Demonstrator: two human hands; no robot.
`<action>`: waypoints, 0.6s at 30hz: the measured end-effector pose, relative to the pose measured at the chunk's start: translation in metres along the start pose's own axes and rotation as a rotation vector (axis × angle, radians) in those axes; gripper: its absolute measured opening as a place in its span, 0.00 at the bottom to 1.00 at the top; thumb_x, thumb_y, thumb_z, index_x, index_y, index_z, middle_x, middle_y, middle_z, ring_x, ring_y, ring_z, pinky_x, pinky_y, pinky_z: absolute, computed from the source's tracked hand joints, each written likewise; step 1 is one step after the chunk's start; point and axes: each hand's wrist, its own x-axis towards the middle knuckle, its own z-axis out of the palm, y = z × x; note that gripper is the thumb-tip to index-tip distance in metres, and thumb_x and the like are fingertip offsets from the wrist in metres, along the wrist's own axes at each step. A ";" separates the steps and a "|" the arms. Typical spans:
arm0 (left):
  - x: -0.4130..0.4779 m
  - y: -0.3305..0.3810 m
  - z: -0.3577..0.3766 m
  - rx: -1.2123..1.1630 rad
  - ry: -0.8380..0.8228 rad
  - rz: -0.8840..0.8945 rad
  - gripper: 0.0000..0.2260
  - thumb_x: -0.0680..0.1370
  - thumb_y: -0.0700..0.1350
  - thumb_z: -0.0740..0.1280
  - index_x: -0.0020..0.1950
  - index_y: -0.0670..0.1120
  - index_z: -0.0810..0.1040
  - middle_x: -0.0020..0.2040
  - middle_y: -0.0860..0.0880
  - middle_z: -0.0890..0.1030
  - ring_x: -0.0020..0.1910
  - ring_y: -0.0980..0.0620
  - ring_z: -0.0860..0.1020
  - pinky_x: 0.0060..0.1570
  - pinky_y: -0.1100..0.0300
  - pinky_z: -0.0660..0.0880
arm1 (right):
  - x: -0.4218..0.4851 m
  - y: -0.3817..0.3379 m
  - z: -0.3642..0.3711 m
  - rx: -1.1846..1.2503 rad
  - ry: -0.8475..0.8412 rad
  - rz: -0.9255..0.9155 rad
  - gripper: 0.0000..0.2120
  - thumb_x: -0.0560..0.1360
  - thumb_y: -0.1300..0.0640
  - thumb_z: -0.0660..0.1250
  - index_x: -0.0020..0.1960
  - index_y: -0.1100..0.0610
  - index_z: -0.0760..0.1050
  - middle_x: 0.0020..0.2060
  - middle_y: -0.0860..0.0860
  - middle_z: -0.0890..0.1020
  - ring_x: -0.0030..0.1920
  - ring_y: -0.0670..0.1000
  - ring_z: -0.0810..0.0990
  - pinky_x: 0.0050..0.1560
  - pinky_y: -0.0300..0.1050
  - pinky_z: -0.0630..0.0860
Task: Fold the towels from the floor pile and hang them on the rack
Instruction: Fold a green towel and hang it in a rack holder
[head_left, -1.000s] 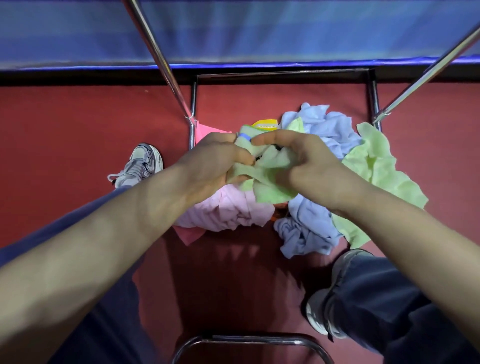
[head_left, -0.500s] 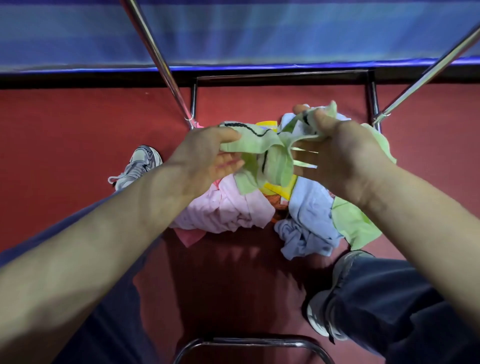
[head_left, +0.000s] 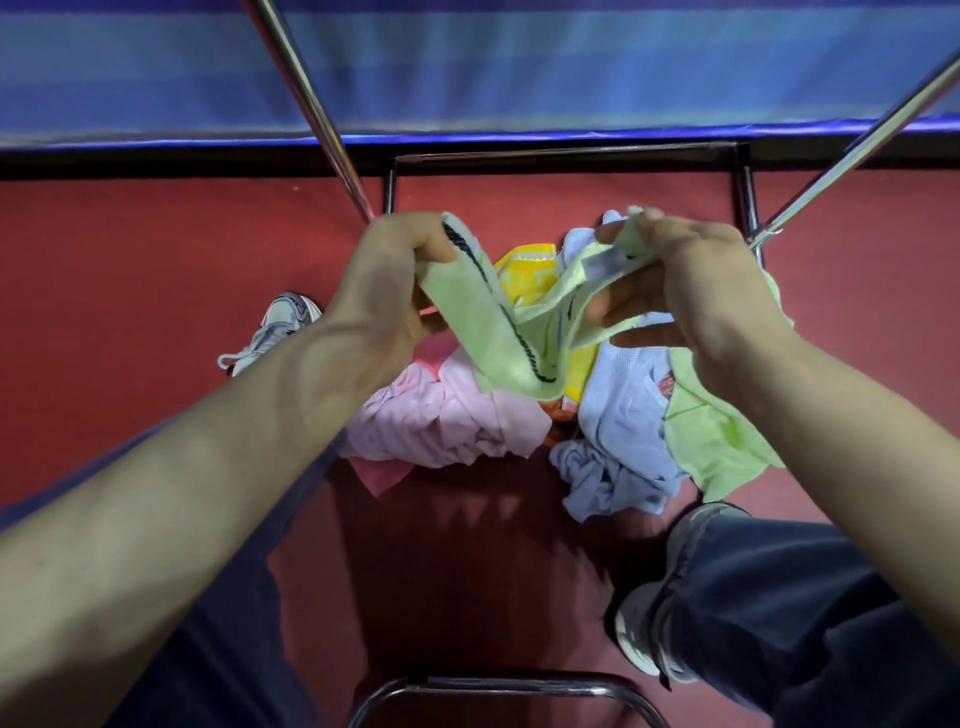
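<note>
The light green towel (head_left: 498, 338) is of soft, slightly fuzzy cloth, with a dark stitched line along 1 edge and a small pale label (head_left: 605, 262) close to the right hand. It hangs as a loose, twisted band between the 2 hands and sags in a V shape below them. The left hand (head_left: 387, 275) has its fingers curled round 1 end, with the thumb pressed on top of the cloth. The right hand (head_left: 696, 291) pinches the other end between thumb and fingertips, and its lower fingers are spread behind the cloth. The hands are apart, at about the same height.

Under the hands, the pile lies on the red floor (head_left: 130, 286). A crumpled pink towel (head_left: 447, 415) is below the left hand and a yellow towel (head_left: 524, 270) shows in the gap between the hands. A pale blue towel (head_left: 618, 431) is below the right hand, and a second green towel (head_left: 717, 441) lies under the right wrist (the forearm hides part of it). The rack (head_left: 306, 98) is of shiny round metal tubes: 2 slanted ones rise beyond the hands, and 1 curved one is below the forearms, near the body. A grey sports shoe (head_left: 280, 322) stands just beside the left wrist.
</note>
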 end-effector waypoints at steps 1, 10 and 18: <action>-0.001 -0.001 0.001 0.051 -0.041 0.023 0.06 0.63 0.43 0.62 0.38 0.44 0.74 0.37 0.46 0.75 0.34 0.49 0.75 0.38 0.59 0.75 | 0.001 0.002 0.000 -0.096 0.014 -0.069 0.17 0.84 0.51 0.56 0.57 0.57 0.81 0.34 0.52 0.83 0.35 0.52 0.80 0.40 0.47 0.79; -0.009 -0.016 0.012 0.420 -0.269 -0.037 0.10 0.78 0.38 0.68 0.59 0.37 0.80 0.49 0.41 0.85 0.46 0.47 0.82 0.48 0.59 0.80 | 0.002 0.022 0.018 0.048 -0.071 -0.127 0.12 0.82 0.64 0.60 0.48 0.68 0.80 0.44 0.62 0.85 0.42 0.57 0.84 0.42 0.46 0.83; -0.006 -0.009 0.027 0.224 -0.028 0.028 0.17 0.76 0.35 0.69 0.63 0.47 0.74 0.46 0.45 0.85 0.41 0.50 0.84 0.43 0.55 0.82 | 0.016 0.007 0.036 0.244 -0.125 0.016 0.13 0.76 0.69 0.65 0.57 0.59 0.78 0.39 0.52 0.83 0.36 0.51 0.80 0.39 0.42 0.77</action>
